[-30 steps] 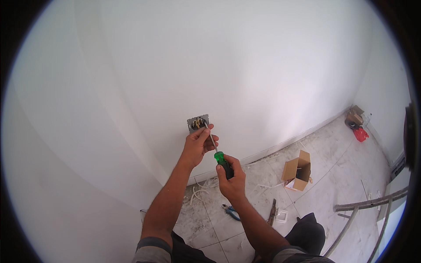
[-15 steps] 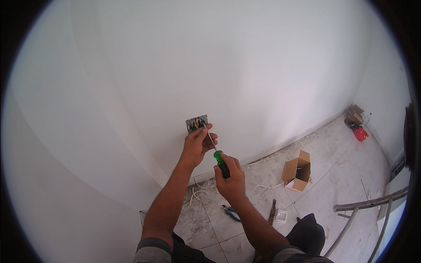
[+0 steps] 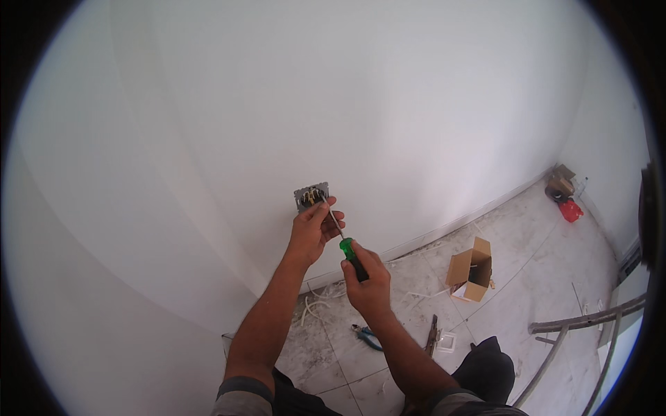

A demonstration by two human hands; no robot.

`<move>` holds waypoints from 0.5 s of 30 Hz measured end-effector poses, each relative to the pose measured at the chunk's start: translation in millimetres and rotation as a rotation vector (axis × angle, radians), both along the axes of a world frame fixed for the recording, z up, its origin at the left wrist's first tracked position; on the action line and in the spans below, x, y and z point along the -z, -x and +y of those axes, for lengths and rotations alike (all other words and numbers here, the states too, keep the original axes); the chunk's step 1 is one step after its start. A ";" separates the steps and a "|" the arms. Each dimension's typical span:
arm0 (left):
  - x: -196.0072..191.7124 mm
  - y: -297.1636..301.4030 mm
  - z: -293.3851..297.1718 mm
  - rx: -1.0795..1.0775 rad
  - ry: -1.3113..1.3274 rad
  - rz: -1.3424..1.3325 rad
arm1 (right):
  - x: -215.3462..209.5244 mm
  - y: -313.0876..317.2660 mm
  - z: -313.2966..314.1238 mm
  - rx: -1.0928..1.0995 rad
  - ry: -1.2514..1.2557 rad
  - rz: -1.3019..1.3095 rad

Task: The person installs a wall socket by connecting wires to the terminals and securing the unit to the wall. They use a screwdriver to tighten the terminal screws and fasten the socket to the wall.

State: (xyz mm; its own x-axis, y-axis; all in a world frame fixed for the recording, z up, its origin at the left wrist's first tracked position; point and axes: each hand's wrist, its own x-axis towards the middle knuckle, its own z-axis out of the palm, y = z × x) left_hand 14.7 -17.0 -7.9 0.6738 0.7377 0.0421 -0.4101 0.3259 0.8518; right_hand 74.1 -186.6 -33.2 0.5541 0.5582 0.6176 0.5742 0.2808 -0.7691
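On the white wall ahead sits a wall socket mechanism (image 3: 310, 194), a grey metal frame with its dark inner part and brass-coloured contacts exposed. My right hand (image 3: 369, 283) is wrapped round the green and black handle of a screwdriver (image 3: 347, 247). The screwdriver's thin shaft slants up and left to the socket. Just below the socket, my left hand (image 3: 310, 232) pinches the shaft near its tip between thumb and fingers, the other fingers curled loosely. Those fingers cover the lower right of the frame, and the exact spot where the tip rests is hidden.
On the dusty tiled floor lie blue-handled pliers (image 3: 368, 337), white cable offcuts (image 3: 313, 305), a white square frame (image 3: 447, 341) and an open cardboard box (image 3: 470, 270). A metal ladder-like frame (image 3: 586, 322) stands at right. A red bag (image 3: 571, 211) lies in the far corner.
My right hand and the screwdriver handle have shifted very slightly right, with the grip turned a little. My left hand stays in place at the socket.
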 end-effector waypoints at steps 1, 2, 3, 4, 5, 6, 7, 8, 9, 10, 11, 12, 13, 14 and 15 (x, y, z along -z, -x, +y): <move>-0.1 0.2 -1.0 0.034 0.010 -0.022 | 2.4 -2.4 1.6 -0.015 -0.019 0.034; -0.7 0.5 -1.6 0.067 0.021 -0.046 | -2.0 -5.7 0.2 -0.124 0.007 0.228; -0.5 3.1 -1.4 0.109 0.023 -0.061 | -10.9 -10.6 -2.0 -0.238 0.033 0.427; -0.5 5.2 -1.3 0.151 0.025 -0.077 | -22.7 -17.2 -5.2 -0.352 0.060 0.626; 1.5 6.4 -3.6 0.195 0.032 -0.093 | -33.8 -23.7 -10.9 -0.462 0.092 0.826; 2.4 6.7 -4.2 0.148 0.014 -0.085 | -42.8 -28.0 -14.2 -0.573 0.123 1.027; 3.1 5.5 -4.5 0.101 -0.005 -0.076 | -46.1 -29.1 -15.7 -0.684 0.154 1.227; -1.0 3.0 -5.9 0.059 -0.027 -0.064 | -43.8 -26.0 -15.8 -0.399 0.090 0.677; -4.3 1.1 -8.6 0.034 -0.014 -0.035 | -39.3 -19.5 -16.1 -0.111 0.026 0.128; -7.3 -0.5 -12.0 0.007 -0.001 -0.006 | -35.3 -14.5 -14.8 0.007 -0.008 -0.139; -10.9 -2.2 -14.5 -0.018 0.013 0.019 | -32.2 -9.8 -13.1 0.169 -0.059 -0.394; -11.5 -2.5 -12.9 -0.030 0.008 0.024 | -27.8 -7.2 -9.3 0.159 -0.080 -0.369; -11.9 -2.1 -10.6 -0.043 0.003 0.029 | -22.5 -4.1 -5.5 0.149 -0.102 -0.343; -10.7 -2.1 -10.3 -0.057 0.003 0.032 | -17.5 1.6 -4.0 -0.090 0.103 0.285; -9.7 -4.1 -10.0 -0.064 -0.001 0.017 | -17.6 -6.0 -7.5 -0.300 0.086 0.652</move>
State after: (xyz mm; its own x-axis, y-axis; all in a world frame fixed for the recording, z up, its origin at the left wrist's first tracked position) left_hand 18.8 -27.0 1.8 0.6258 0.7793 0.0318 -0.4152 0.2984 0.8594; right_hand 80.1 -194.1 -15.6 0.6102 0.7758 0.1605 -0.1013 0.2774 -0.9554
